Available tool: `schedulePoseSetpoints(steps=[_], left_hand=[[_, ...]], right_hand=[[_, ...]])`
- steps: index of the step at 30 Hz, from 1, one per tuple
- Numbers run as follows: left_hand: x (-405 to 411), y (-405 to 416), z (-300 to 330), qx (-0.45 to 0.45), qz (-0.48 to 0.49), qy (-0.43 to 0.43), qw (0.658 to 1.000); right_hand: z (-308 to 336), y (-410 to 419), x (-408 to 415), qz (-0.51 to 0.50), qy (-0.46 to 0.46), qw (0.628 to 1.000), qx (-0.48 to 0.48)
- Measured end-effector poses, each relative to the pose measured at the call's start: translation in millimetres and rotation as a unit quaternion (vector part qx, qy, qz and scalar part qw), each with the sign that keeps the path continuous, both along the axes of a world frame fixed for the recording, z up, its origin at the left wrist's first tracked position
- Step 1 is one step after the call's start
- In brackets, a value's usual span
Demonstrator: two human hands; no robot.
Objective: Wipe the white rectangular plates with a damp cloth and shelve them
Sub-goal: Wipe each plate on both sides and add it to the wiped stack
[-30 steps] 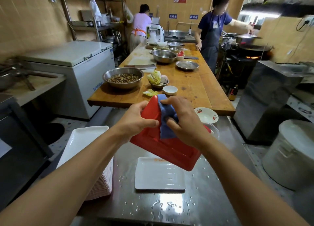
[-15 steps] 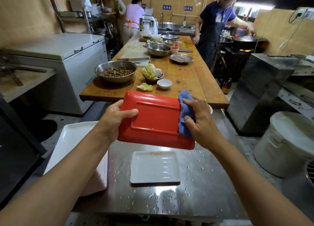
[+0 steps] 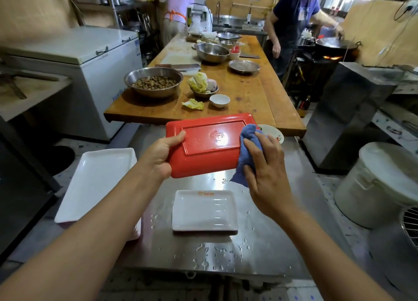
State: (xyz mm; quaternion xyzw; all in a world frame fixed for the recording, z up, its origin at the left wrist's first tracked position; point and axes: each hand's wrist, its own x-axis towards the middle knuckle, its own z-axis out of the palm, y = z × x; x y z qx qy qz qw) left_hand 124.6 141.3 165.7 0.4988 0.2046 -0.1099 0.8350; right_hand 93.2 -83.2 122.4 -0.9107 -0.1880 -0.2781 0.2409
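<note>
A rectangular plate (image 3: pixel 210 142) with a red underside is held above the wet steel table (image 3: pixel 260 244), its bottom turned up toward me. My left hand (image 3: pixel 160 156) grips its left edge, thumb on the red bottom. My right hand (image 3: pixel 264 165) holds a blue cloth (image 3: pixel 246 151) against the plate's right end. Below lies a white square-edged plate (image 3: pixel 204 210) face up on the table. A stack of white rectangular plates (image 3: pixel 97 181) stands at the table's left edge.
A wooden table (image 3: pixel 255 97) ahead carries steel bowls, cabbage and a small white bowl. A patterned bowl (image 3: pixel 272 133) peeks out behind my right hand. White freezer (image 3: pixel 90 58) left, white bucket (image 3: pixel 382 183) right. Two people work at the far end.
The plate has turned from tilted on a corner to level with its red bottom up. The cloth slid from the middle to the plate's right end. The view dropped toward the table.
</note>
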Motion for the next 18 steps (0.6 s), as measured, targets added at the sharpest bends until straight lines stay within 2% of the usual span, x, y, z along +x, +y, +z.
schedulePoseSetpoints(steps=[4,12,18], left_hand=[[-2.4,-5.8,-2.3,-0.003,0.017,-0.011,1.000],[-16.9,-11.9,-17.9,0.027,0.062,-0.043,0.997],[-30.5,-11.3,-20.9,0.018,0.059,-0.048,0.997]], right_hand=[[-6.3,25.2,-4.8,-0.017,-0.021,0.998,-0.059],[-10.8,83.1,-15.8,0.054,0.013,0.997,-0.046],[5.3,102.8,1.0,0.036,0.077,0.995,-0.058]])
